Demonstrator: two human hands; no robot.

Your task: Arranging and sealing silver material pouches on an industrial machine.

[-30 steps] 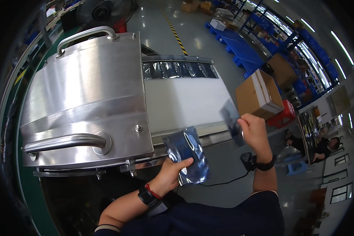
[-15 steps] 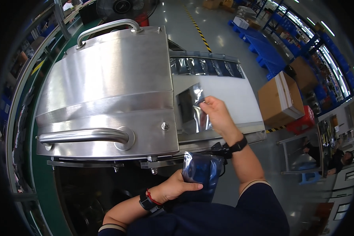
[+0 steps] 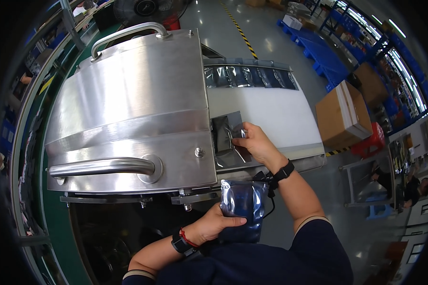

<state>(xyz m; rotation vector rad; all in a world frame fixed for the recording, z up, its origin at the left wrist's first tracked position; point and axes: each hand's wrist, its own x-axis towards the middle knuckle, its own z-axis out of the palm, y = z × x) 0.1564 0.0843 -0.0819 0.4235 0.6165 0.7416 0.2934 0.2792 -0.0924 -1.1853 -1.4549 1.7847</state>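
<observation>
My left hand [image 3: 214, 223] is closed round a shiny dark-blue foil pouch stack [image 3: 242, 202], held low in front of my body with the thumb across its face. My right hand [image 3: 257, 142] pinches the right side of a dark, see-through foil pouch [image 3: 228, 137]. That pouch lies nearly flat at the near left of the white surface [image 3: 271, 109], close against the edge of the steel machine cover [image 3: 142, 95]. How many pouches the left hand holds, I cannot tell. A row of similar foil pouches [image 3: 245, 76] lines the far edge of the white surface.
Two steel handles, one near [image 3: 104, 166] and one far [image 3: 128, 35], stand out from the cover. A cardboard box [image 3: 342, 114] and a red stool [image 3: 373, 142] are to the right. Blue pallets [image 3: 314, 52] and a black fan [image 3: 147, 9] lie farther off. Another person [image 3: 413, 190] is at far right.
My right hand has lowered its pouch, which was tilted up, to lie nearly flat by the cover's edge. My left hand keeps its hold on the foil pouch stack.
</observation>
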